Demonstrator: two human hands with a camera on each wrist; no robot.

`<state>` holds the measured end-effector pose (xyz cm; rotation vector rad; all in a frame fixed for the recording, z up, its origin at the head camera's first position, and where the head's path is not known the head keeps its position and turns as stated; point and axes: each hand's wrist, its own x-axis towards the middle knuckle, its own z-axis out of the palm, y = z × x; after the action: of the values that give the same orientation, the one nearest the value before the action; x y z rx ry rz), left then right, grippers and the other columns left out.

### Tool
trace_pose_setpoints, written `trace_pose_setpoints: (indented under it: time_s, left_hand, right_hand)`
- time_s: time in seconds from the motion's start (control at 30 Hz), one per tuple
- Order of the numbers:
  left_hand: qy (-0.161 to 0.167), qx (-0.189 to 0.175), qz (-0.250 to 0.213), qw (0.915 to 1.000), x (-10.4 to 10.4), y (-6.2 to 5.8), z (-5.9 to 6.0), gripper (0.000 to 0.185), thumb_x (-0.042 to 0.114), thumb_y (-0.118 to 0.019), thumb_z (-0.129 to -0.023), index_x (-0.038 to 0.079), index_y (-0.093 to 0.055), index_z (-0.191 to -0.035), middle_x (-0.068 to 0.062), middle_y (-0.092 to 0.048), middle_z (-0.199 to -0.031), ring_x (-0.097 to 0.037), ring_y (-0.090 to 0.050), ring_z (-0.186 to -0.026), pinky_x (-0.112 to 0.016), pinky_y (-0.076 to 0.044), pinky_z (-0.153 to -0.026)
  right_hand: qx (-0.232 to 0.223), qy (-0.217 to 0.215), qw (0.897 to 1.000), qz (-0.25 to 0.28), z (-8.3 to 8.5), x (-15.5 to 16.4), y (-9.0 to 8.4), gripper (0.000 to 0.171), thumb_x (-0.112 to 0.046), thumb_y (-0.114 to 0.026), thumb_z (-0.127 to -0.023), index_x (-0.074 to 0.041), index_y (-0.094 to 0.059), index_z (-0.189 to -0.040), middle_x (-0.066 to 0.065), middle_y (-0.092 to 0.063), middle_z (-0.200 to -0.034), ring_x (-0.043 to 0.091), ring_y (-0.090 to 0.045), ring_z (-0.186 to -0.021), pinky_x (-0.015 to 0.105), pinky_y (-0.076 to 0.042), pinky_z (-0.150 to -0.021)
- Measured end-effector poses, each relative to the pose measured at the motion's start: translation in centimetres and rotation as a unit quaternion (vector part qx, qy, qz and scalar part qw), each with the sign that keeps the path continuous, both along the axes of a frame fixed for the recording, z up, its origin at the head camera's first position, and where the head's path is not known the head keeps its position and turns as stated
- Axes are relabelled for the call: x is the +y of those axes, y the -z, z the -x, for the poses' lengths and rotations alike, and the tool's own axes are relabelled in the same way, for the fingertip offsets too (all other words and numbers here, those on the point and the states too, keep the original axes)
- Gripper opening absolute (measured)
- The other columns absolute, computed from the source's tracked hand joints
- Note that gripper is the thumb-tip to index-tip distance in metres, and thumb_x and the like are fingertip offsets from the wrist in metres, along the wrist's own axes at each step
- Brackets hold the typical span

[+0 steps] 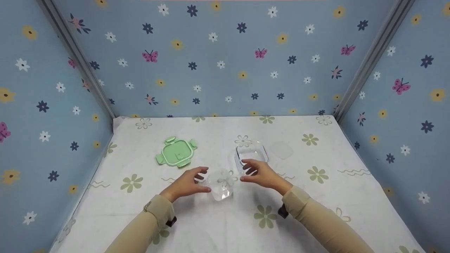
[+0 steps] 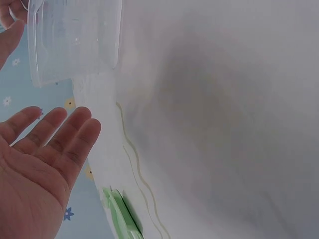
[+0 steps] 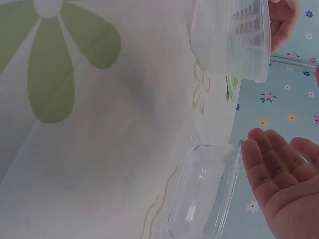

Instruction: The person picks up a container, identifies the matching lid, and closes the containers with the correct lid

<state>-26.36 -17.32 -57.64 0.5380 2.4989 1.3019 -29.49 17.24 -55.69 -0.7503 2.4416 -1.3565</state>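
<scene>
A clear plastic container (image 1: 220, 186) stands on the cloth between the two hands. To its left is my left hand (image 1: 186, 182), fingers spread and loosely bent, the thumb close to the container's side; whether it touches cannot be told. On the other side, my right hand (image 1: 262, 174) hovers with relaxed fingers and holds nothing. It partly covers the near side of a square glass container (image 1: 251, 153) in the head view. The right wrist view shows the glass container (image 3: 202, 191) below the fingers and the plastic container (image 3: 224, 40) above them.
A green lid (image 1: 177, 153) with side clips lies at the back left. Right of the glass container is a translucent flat lid (image 1: 281, 150). The white cloth (image 1: 225, 225) has printed flowers, and patterned blue walls (image 1: 225, 80) stand at the back and sides.
</scene>
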Motion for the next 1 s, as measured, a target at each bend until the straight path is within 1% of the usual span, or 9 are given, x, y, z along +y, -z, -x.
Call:
trace_pose_setpoints:
  time_s: [0.13, 0.27, 0.43, 0.57, 0.73, 0.83, 1.0]
  left_hand:
    - [0.003, 0.000, 0.004, 1.0000, 0.1, 0.3, -0.1, 0.087, 0.031, -0.091, -0.089, 0.000, -0.049, -0.159, -0.024, -0.057, -0.156, -0.041, -0.063, -0.135, -0.058, -0.052, -0.116]
    - [0.004, 0.000, 0.001, 1.0000, 0.2, 0.5, 0.0, 0.089, 0.031, -0.092, -0.088, 0.000, -0.048, -0.159, -0.024, -0.056, -0.157, -0.041, -0.063, -0.136, -0.059, -0.052, -0.116]
    - [0.011, -0.004, -0.003, 0.9999, 0.5, 0.6, -0.2, 0.090, 0.028, -0.093, -0.087, -0.001, -0.047, -0.159, -0.025, -0.057, -0.156, -0.042, -0.063, -0.135, -0.059, -0.052, -0.115]
    - [0.015, 0.000, -0.007, 0.9999, 0.6, 1.1, -0.4, 0.092, 0.026, -0.094, -0.086, -0.004, -0.046, -0.158, -0.027, -0.057, -0.155, -0.043, -0.064, -0.133, -0.059, -0.053, -0.114]
    - [0.009, -0.003, -0.006, 0.9999, 0.8, 1.6, -0.5, 0.090, 0.027, -0.095, -0.085, -0.003, -0.049, -0.156, -0.025, -0.059, -0.153, -0.042, -0.065, -0.131, -0.059, -0.055, -0.112]
    - [0.006, -0.005, -0.006, 1.0000, 0.9, 1.7, -0.6, 0.088, 0.026, -0.095, -0.085, -0.003, -0.051, -0.155, -0.024, -0.061, -0.151, -0.041, -0.066, -0.130, -0.059, -0.055, -0.111]
    - [0.003, -0.009, -0.006, 0.9999, 1.0, 1.7, -0.9, 0.089, 0.028, -0.094, -0.085, -0.002, -0.050, -0.156, -0.022, -0.062, -0.151, -0.039, -0.066, -0.128, -0.058, -0.055, -0.111]
  right_hand:
    - [-0.011, -0.001, 1.000, -0.010, -0.1, -0.4, 0.2, 0.074, -0.025, -0.084, -0.097, 0.006, -0.051, -0.155, 0.032, -0.067, -0.136, 0.044, -0.072, -0.117, 0.057, -0.061, -0.104]
    - [-0.026, 0.004, 0.999, -0.018, -0.1, -0.8, 0.4, 0.075, -0.028, -0.084, -0.097, 0.005, -0.051, -0.156, 0.029, -0.068, -0.137, 0.038, -0.073, -0.117, 0.053, -0.061, -0.104]
    - [-0.041, 0.003, 0.999, -0.010, 0.1, -1.1, 0.9, 0.070, -0.024, -0.084, -0.098, 0.005, -0.053, -0.154, 0.028, -0.070, -0.134, 0.034, -0.074, -0.114, 0.050, -0.062, -0.103]
    - [-0.041, -0.004, 0.999, -0.004, 0.0, -1.6, 1.2, 0.068, -0.021, -0.083, -0.097, 0.008, -0.055, -0.151, 0.028, -0.071, -0.130, 0.035, -0.075, -0.112, 0.048, -0.063, -0.101]
    - [-0.034, -0.008, 0.999, -0.017, 0.0, -2.3, 1.4, 0.063, -0.021, -0.083, -0.098, 0.010, -0.058, -0.147, 0.023, -0.075, -0.125, 0.033, -0.075, -0.109, 0.045, -0.063, -0.100]
    - [-0.033, -0.008, 0.999, -0.027, 0.1, -2.7, 1.7, 0.059, -0.021, -0.082, -0.098, 0.009, -0.062, -0.144, 0.021, -0.077, -0.122, 0.031, -0.075, -0.107, 0.041, -0.063, -0.097]
    - [-0.035, -0.013, 0.999, -0.025, 0.0, -3.3, 2.2, 0.052, -0.021, -0.081, -0.099, 0.008, -0.066, -0.140, 0.020, -0.078, -0.116, 0.026, -0.074, -0.102, 0.027, -0.059, -0.088]
